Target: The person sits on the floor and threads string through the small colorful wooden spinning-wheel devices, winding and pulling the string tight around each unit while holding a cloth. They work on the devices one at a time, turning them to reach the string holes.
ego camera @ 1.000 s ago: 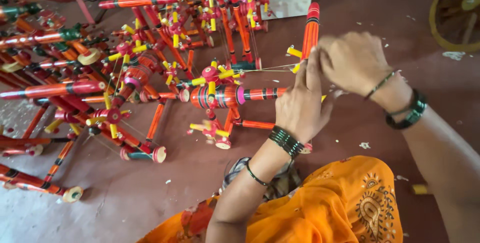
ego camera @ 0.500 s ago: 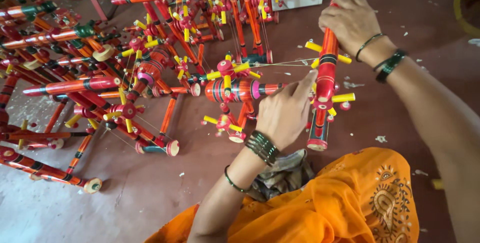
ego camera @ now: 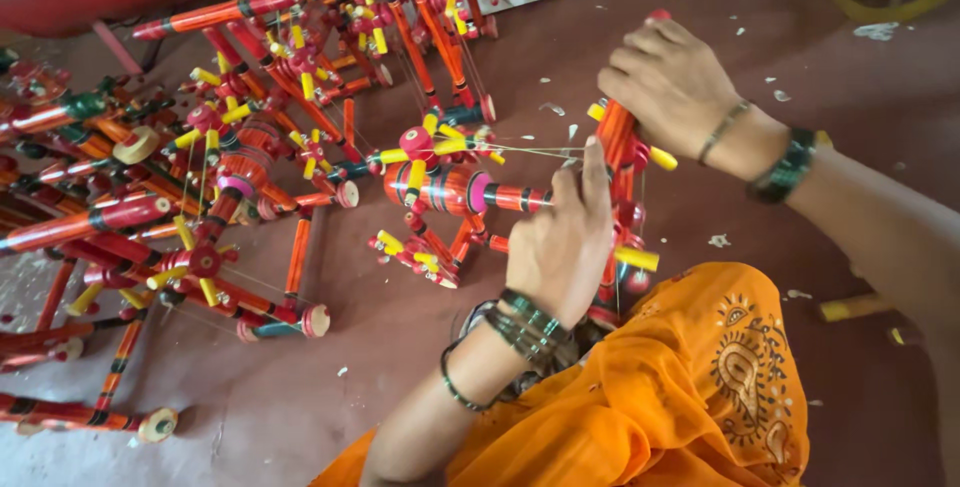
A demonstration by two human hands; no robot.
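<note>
Dozens of red-and-yellow wooden toys point(ego camera: 250, 137) heaped over the left of the brown floor point(ego camera: 760, 47), sticks and small wheels tangled together. Nearer, orange cloth point(ego camera: 690, 387) across the lap at lower right. Between heap and lap, one red toy stick point(ego camera: 618, 147) held nearly upright, yellow pegs jutting from its sides, foot hidden behind the left wrist. Right hand point(ego camera: 672, 82) wrapped over the stick's top, fingers curled tight around it. Left hand point(ego camera: 560, 242) lower, in front of the stick, fingers pressed together and raised, fingertips at a thin pale thread point(ego camera: 520, 152); whether pinching it, cannot tell. Thread running taut leftward to a pegged red toy drum point(ego camera: 440, 187) lying just beside the stick. Judged best handling: keep the top grip firm so the stick stays steady, hold the thread under even tension, guide it close to the stick clear of the pegs, avoid snagging the neighbouring toys. Green bangles point(ego camera: 525, 319) on the left wrist, dark band point(ego camera: 790, 162) on the right.
</note>
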